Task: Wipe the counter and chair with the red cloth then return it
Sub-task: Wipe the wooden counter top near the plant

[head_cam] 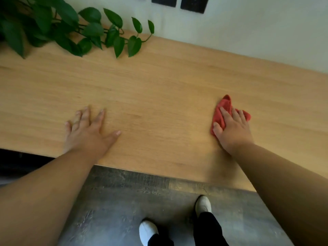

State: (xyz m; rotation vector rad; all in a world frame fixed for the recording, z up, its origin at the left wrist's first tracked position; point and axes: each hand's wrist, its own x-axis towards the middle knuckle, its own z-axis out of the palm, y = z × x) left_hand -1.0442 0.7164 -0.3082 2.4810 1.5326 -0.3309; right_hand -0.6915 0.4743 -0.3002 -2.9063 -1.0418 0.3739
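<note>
The light wooden counter (159, 82) fills the middle of the head view. A crumpled red cloth (224, 105) lies on it at the right. My right hand (232, 128) presses flat on top of the cloth, fingers spread over it, covering its lower part. My left hand (87, 130) rests flat on the bare wood at the left, fingers apart, holding nothing. No chair shows in this view.
A leafy green plant (58, 27) trails over the counter's far left corner. A pale wall (248, 32) runs behind the counter. Grey plank floor (124, 201) and my white shoes (203, 204) lie below the near edge. A dark shape (17, 162) sits under the counter at left.
</note>
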